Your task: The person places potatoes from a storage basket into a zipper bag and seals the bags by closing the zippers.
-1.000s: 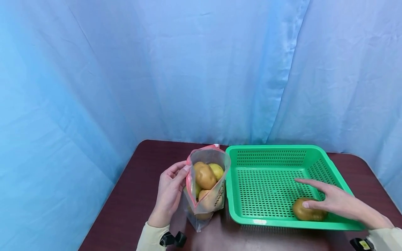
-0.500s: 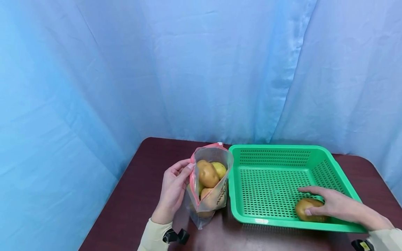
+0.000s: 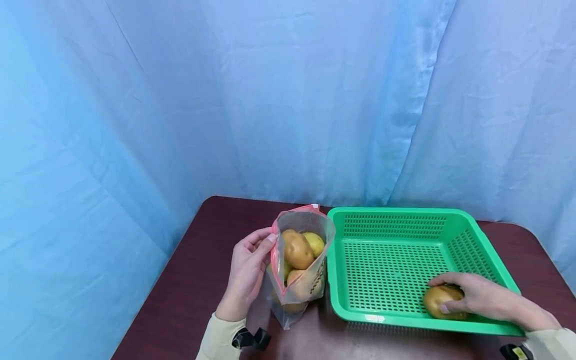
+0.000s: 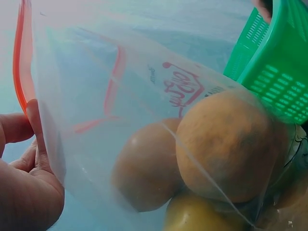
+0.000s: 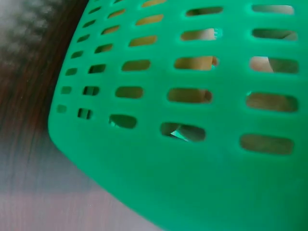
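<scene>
Grips a potato (image 3: 436, 300) with the right hand (image 3: 480, 296), curled lower over it than a second ago, inside the green basket (image 3: 391, 270) by the near edge, toward the right corner. Pinches with the left hand (image 3: 247, 265), as before, a filled, pink-rimmed bag (image 3: 315, 282), standing on the tabletop (image 3: 198, 280) just beside the basket's left edge.
</scene>
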### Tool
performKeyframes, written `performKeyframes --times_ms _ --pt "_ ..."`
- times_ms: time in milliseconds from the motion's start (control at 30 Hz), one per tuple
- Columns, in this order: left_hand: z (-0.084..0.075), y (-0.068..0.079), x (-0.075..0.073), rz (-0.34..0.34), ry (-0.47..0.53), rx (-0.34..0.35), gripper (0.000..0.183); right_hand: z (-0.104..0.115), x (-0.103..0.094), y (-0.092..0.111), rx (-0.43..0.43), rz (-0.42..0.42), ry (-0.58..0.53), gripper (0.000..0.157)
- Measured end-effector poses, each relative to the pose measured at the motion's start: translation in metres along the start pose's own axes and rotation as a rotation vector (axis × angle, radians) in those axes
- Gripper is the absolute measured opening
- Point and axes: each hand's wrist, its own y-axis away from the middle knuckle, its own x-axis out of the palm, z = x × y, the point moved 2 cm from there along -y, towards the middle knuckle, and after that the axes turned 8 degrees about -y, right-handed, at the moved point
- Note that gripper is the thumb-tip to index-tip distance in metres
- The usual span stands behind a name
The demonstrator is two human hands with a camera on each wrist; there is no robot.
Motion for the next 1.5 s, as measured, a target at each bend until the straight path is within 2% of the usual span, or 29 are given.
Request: performKeyframes --times_ms 267,400,533,700,800,1067,1300,1500 --pt "-0.001 0.002 0.001 0.001 0.001 -0.002 0.024 0.012 -0.002 0.007 -0.045 -0.135 0.06 0.059" --pt "-0.001 0.003 0.001 0.004 -0.002 -0.003 0.025 0.02 -0.001 0.01 -0.08 -0.206 0.073 0.055" --pt "-0.001 0.002 0.001 0.007 -0.002 0.0 0.025 0.031 -0.001 0.012 -0.143 -0.313 0.089 0.052" --pt "-0.002 0.001 0.002 0.01 0.004 0.003 0.025 0.048 -0.005 0.015 -0.214 -0.456 0.132 0.058" --pt "-0.003 0.001 0.002 0.01 0.003 0.003 0.026 0.057 -0.006 0.016 -0.237 -0.51 0.132 0.061" --pt "-0.002 0.003 0.002 0.007 0.01 -0.005 0.025 0.077 -0.001 0.02 -0.25 -0.561 0.066 0.062" --pt "-0.002 0.005 0.002 0.003 0.012 0.003 0.023 0.098 0.0 0.018 -0.354 -0.603 -0.057 0.067" --pt "-0.002 0.004 0.003 0.0 0.016 0.001 0.023 0.117 -0.001 0.015 -0.373 -0.65 -0.109 0.068"
